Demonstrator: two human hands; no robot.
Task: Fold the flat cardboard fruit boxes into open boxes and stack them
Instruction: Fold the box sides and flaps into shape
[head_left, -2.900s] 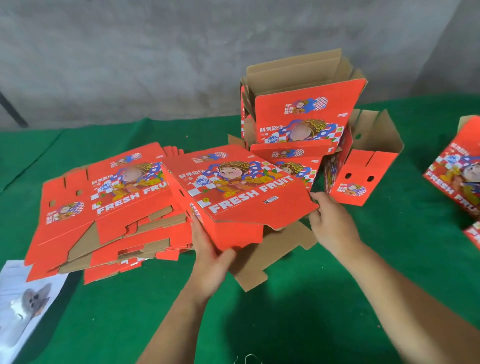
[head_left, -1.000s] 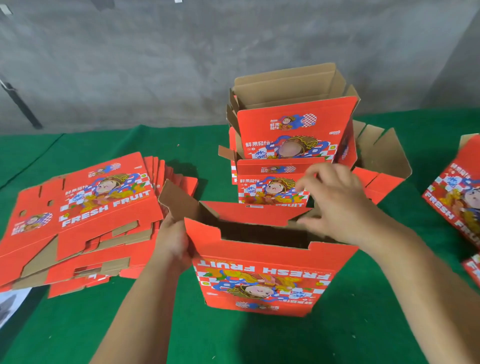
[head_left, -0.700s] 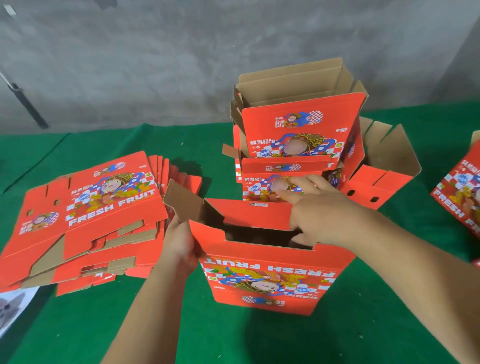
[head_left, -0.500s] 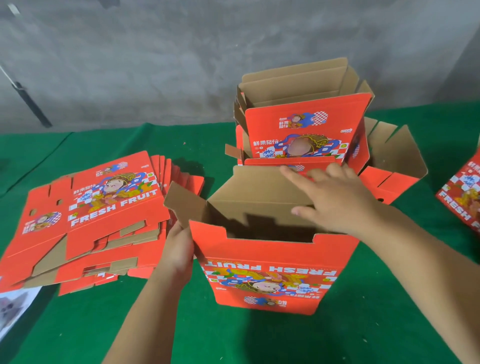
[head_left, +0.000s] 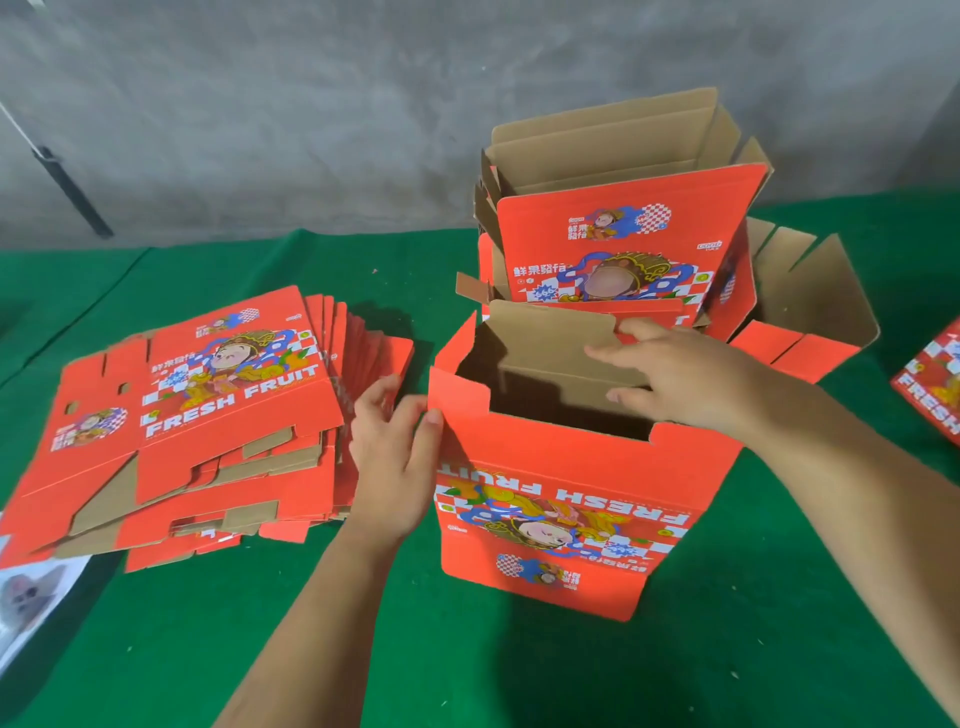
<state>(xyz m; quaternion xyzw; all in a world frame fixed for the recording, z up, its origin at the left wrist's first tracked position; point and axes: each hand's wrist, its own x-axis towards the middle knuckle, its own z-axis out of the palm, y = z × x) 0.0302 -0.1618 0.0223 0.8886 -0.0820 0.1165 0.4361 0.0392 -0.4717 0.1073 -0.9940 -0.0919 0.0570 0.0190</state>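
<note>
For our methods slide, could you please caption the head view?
Left hand and right hand fold an upside-down fruit box beside flat boxes.

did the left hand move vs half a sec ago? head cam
Yes. The left hand has slid from the left side flap to the near left corner of the box being folded, its thumb touching that edge, farther from the flat stack.
</note>
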